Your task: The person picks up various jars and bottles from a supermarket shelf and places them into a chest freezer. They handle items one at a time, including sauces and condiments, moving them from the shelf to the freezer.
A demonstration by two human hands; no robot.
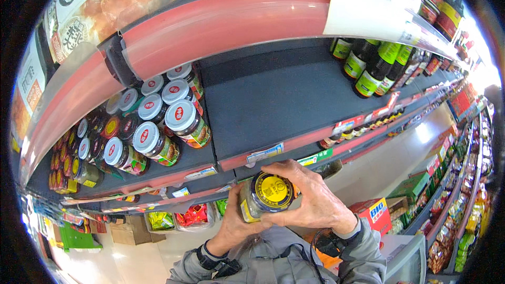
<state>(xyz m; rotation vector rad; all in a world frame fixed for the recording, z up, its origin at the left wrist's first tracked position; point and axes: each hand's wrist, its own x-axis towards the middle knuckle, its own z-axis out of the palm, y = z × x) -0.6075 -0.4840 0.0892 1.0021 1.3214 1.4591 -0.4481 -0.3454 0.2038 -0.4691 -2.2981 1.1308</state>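
Between both hands, in front of my chest, is a glass jar with a dark-rimmed yellow lid [274,190] that bears a printed code. My left hand [232,219] grips the jar's side from the left and below. Curved around the lid from the right is my right hand [311,201], its thumb at the near rim and its fingers at the far rim. The jar is tilted so the lid faces up towards me. Just beyond it runs the front edge of a dark shelf [260,114]. White-lidded jars [181,116] stand in rows on that shelf, to the left.
Dark bottles with green labels [369,75] stand at the shelf's right. A red price-rail [229,27] of an upper shelf arches overhead. Cartons [371,215] and another stocked rack [449,221] line the right. Bins of packets [193,215] and flattened cardboard [132,230] sit low on the left.
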